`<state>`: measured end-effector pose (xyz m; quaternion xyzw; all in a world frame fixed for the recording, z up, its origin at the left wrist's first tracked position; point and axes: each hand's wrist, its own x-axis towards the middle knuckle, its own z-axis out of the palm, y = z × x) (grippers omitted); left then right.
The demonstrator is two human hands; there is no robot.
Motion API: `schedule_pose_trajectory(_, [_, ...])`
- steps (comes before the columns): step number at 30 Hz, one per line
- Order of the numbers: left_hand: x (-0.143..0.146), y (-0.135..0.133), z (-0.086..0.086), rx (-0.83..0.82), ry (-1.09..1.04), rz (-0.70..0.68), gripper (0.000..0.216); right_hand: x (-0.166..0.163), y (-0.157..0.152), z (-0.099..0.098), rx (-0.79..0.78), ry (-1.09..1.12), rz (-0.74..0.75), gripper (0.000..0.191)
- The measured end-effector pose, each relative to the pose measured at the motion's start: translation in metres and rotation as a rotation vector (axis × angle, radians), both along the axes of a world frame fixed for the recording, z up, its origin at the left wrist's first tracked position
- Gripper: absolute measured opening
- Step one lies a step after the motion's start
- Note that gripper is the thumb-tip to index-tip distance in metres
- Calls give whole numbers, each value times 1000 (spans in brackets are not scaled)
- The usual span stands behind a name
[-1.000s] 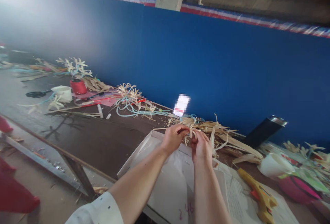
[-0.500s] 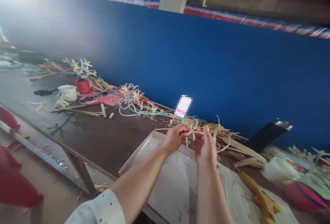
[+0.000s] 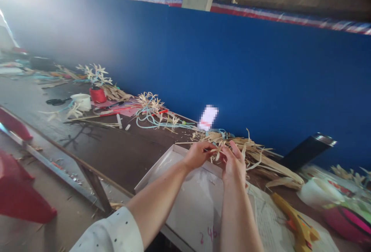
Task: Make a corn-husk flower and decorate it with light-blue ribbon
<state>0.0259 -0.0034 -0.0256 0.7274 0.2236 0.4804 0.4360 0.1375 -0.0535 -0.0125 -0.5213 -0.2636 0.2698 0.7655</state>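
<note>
Both my hands meet above the far edge of a shallow white box lid (image 3: 162, 163) on the dark table. My left hand (image 3: 198, 154) pinches a small straw flower (image 3: 218, 151) made of pale dried strips. My right hand (image 3: 235, 163) is curled around the same flower from the right, fingers bent onto its strips. Just behind the hands lies a heap of loose dried straw strips (image 3: 255, 155).
A yellow glue gun (image 3: 295, 221) lies on printed paper at right, near a white cup (image 3: 314, 192) and a black flask (image 3: 307, 151). Farther left lie finished straw flowers (image 3: 149, 101), light blue cord, a red spool (image 3: 97, 94), a white bowl (image 3: 82, 100) and scissors (image 3: 56, 101). A blue wall backs the table.
The right hand's fingers opened briefly, then curled back onto the flower. Both hands stayed at the same spot, and the view drifted slightly to the left.
</note>
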Motion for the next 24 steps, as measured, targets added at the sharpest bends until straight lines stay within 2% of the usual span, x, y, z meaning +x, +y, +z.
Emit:
schedule_pose_trajectory(9, [-1,-2,3,38,-35,-40,17,-2,-2,4,-26,92,36,71])
schedule_pose_trajectory(17, [-3,-5,7,60,-13,-31,16,-3,-2,4,-23,73,35,70])
schedule_pose_trajectory(20, [-2,-3,3,45,-33,-1,16,-4,-1,4,-13,56,30,64])
schedule_pose_trajectory(24, [1,0,-2,-23,-55,42,20,-5,-1,6,4,83,33,48])
